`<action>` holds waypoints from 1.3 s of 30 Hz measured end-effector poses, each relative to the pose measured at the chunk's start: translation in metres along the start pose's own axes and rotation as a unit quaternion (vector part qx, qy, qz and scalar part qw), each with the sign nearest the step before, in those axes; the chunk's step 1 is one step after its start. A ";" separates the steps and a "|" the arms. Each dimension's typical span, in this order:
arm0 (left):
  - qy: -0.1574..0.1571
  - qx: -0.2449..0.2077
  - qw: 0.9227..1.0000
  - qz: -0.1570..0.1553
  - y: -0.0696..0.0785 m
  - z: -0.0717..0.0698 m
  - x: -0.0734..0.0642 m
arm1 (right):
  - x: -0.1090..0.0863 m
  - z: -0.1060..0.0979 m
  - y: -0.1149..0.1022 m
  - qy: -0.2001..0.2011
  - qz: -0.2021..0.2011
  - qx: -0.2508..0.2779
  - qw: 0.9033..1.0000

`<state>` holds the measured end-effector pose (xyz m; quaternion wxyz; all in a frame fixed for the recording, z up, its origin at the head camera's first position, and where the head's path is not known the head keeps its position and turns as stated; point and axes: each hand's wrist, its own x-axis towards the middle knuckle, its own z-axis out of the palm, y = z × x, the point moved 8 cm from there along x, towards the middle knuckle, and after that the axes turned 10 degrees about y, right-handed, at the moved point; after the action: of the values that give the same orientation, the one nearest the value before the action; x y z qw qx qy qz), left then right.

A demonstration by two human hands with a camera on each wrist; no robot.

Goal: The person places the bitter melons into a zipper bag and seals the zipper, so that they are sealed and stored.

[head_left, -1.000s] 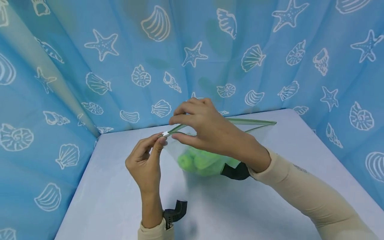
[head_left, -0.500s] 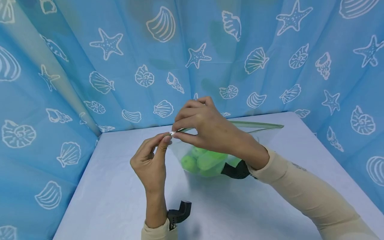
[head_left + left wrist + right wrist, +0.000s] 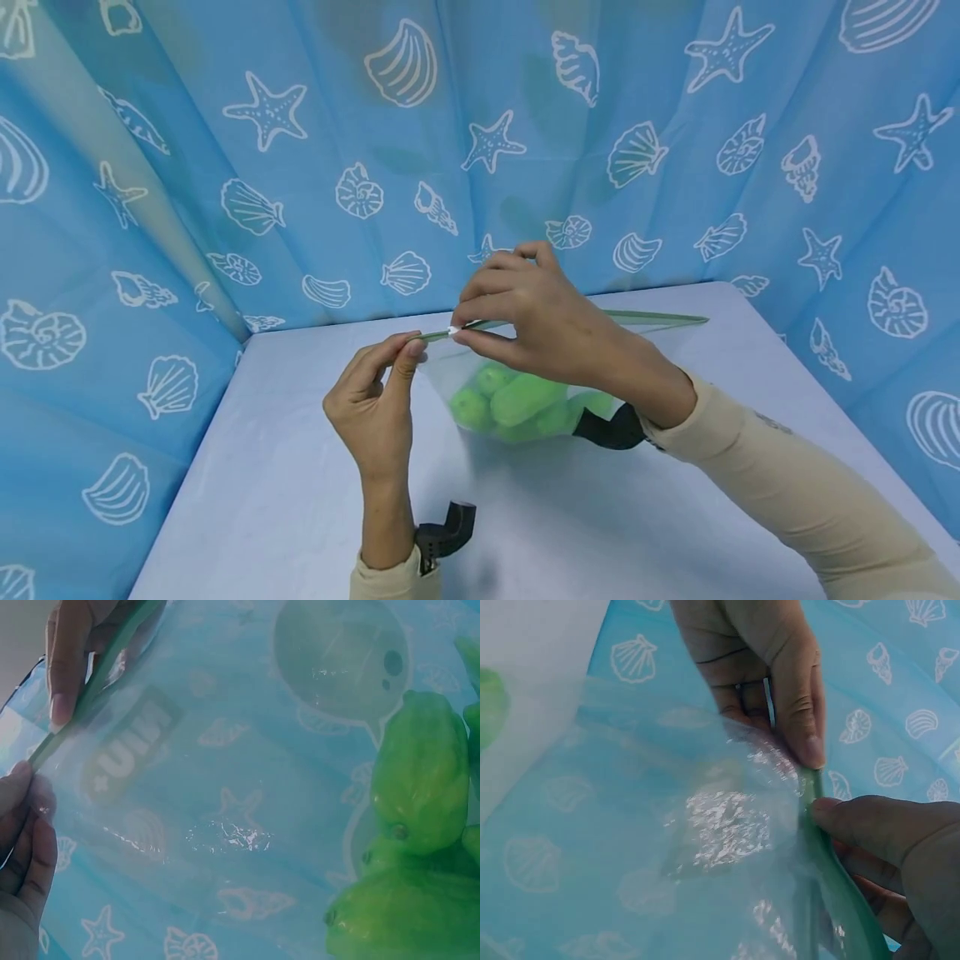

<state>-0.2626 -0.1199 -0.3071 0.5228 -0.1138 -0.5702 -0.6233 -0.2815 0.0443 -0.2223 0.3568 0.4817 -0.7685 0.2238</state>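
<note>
A clear zip bag (image 3: pixel 444 372) with a green strip (image 3: pixel 654 317) along its mouth stands on the table, with several green fruits (image 3: pixel 529 395) inside. My left hand (image 3: pixel 375 417) pinches the strip's left end between thumb and forefinger. Just right of it, my right hand (image 3: pixel 551 317) pinches the small white slider (image 3: pixel 453 331) on the strip. Between the two hands a short stretch of strip lies pressed together; right of the slider, two edges run apart in places. In the left wrist view the fruits (image 3: pixel 421 772) look ridged; their exact kind is unclear.
The white table (image 3: pixel 300 500) reaches back to a blue curtain (image 3: pixel 300 208) printed with shells and starfish. Black wrist mounts (image 3: pixel 450 533) sit on both forearms, the right one in front of the bag.
My right hand came onto the white slider and moved right along the strip, away from my left fingertips. My left hand keeps its pinch on the strip's end. The fruits stay in place.
</note>
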 end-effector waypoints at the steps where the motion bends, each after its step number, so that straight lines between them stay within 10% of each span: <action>1: 0.000 0.002 1.000 -0.001 0.000 0.000 0.000 | -0.001 -0.001 0.000 0.003 -0.001 0.001 1.000; 39: 0.007 0.003 1.000 -0.004 -0.005 -0.005 0.002 | -0.031 -0.033 0.019 0.021 0.005 0.006 1.000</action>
<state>-0.2652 -0.1259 -0.3106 0.5246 -0.1050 -0.5688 -0.6248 -0.2785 0.0934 -0.2250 0.3688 0.4749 -0.7620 0.2405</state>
